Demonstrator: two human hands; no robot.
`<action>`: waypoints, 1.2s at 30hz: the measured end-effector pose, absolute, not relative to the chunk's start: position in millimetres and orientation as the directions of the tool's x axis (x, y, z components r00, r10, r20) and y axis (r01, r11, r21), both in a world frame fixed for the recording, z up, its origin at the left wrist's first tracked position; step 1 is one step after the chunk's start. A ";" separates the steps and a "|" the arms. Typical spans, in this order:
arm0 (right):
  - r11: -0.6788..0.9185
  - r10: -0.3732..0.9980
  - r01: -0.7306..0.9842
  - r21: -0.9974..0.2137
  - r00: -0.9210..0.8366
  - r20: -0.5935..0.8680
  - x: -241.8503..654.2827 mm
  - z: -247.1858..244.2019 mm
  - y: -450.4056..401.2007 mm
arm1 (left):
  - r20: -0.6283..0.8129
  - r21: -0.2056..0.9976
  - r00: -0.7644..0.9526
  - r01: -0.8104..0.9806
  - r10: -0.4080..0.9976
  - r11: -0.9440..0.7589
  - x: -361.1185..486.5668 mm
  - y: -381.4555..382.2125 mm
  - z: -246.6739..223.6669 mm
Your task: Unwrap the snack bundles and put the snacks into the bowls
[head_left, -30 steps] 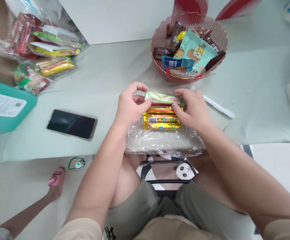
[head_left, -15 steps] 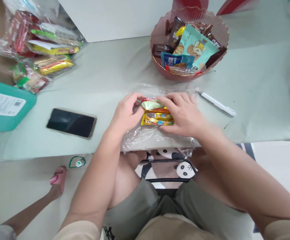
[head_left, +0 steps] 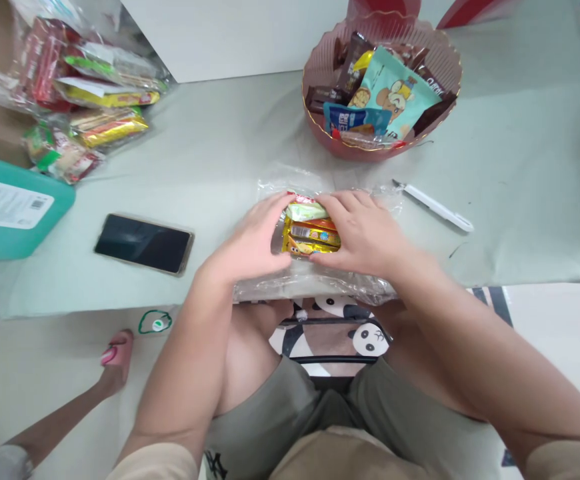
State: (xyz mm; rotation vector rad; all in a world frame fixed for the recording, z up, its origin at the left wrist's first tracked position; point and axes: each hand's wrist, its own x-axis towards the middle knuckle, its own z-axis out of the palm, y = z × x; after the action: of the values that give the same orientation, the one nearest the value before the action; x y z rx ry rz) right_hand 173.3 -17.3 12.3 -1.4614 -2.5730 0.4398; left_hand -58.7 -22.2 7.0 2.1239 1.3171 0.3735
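Observation:
Several snack packets (head_left: 313, 233), yellow, orange and pale green with red, lie side by side on a sheet of clear plastic (head_left: 315, 283) at the table's front edge. Around their left ends curves my left hand (head_left: 255, 237), thumb at the near corner and fingertips at the far one. My right hand (head_left: 363, 230) wraps the right ends, its fingers over the far edge and its thumb at the near side. Between them both hands grip the row. The right ends of the packets are hidden under my right hand.
Left of my hands lies a phone (head_left: 144, 243); to the right, a white pen-like tool (head_left: 437, 207). A pink bowl (head_left: 315, 123) of snacks stands behind. Bagged snacks (head_left: 110, 127) and a green container (head_left: 15, 213) are at left. Another person's slippered foot (head_left: 117, 360) shows below.
My left hand has opened wider around the packets' left ends, its thumb moving down to the near corner. My right hand has shifted slightly left over them.

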 end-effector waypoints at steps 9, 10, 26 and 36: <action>0.465 0.867 0.817 -0.341 -0.498 -0.013 172.5 16.8 -16.1 | -0.231 0.518 0.426 0.815 0.875 -0.260 -60.6 -27.4 3.0; 0.460 0.872 0.824 -0.330 -0.490 -0.009 171.5 17.6 -17.2 | -0.245 0.516 0.426 0.818 0.871 -0.255 -60.3 -27.7 3.5; 0.433 0.897 0.886 -0.165 -0.442 -0.023 160.1 28.3 -26.6 | -0.357 0.407 0.385 0.884 0.851 -0.229 -53.0 -31.4 17.9; 0.434 0.871 0.891 -0.130 -0.452 -0.190 153.6 36.9 -31.5 | -0.385 0.379 0.372 0.898 0.845 -0.223 -51.6 -31.2 18.8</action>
State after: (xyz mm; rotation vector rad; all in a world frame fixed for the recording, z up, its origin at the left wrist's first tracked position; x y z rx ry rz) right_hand 153.6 -31.5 36.9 -1.6887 -2.7390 0.3431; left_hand -51.6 -31.2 18.8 2.0955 1.4991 -0.1297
